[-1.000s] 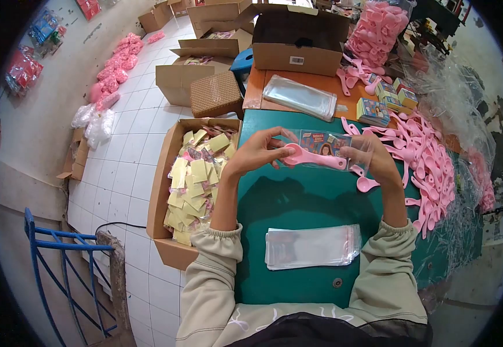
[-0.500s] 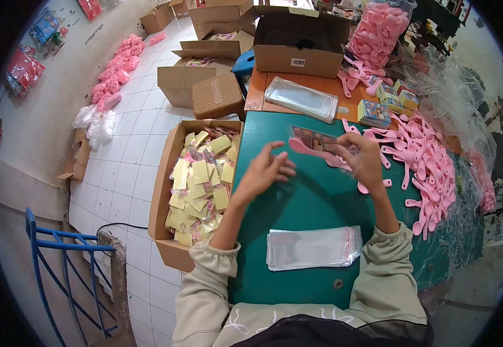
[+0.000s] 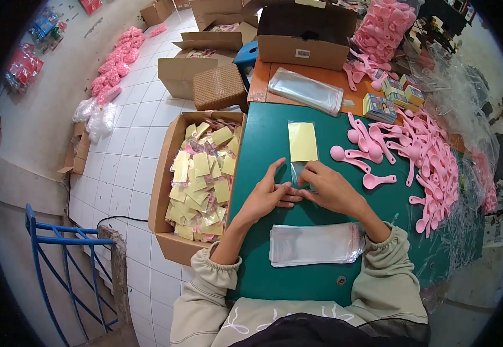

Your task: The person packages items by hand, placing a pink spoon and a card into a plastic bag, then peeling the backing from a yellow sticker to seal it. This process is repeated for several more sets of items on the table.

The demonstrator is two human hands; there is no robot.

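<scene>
A clear plastic bag [image 3: 296, 168] with a pale yellow card [image 3: 303, 142] in it stands out from my fingers, over the green table. My right hand [image 3: 331, 188] pinches its near end. At that same end, my left hand [image 3: 268, 195] meets the right fingertips, one finger pointing up and the others closed at the bag's edge. Whether the pink spoon is inside the bag is hidden by the card. Just below my hands lies a stack of clear plastic bags [image 3: 315, 245]. Several loose pink spoons [image 3: 373, 151] are on the table to the right of the yellow card.
A carton [image 3: 160, 217] full of bagged yellow cards stands left of the table [image 3: 257, 277]. A large heap of pink spoons [image 3: 433, 168] covers the right side. Stacked picture cards [image 3: 378, 106], more clear bags [image 3: 306, 89] and an open box [image 3: 306, 34] sit at the back.
The pink spoon and picture card in my right hand are no longer visible; the bag now shows a yellow card face. Both hands have come together at the bag's near end.
</scene>
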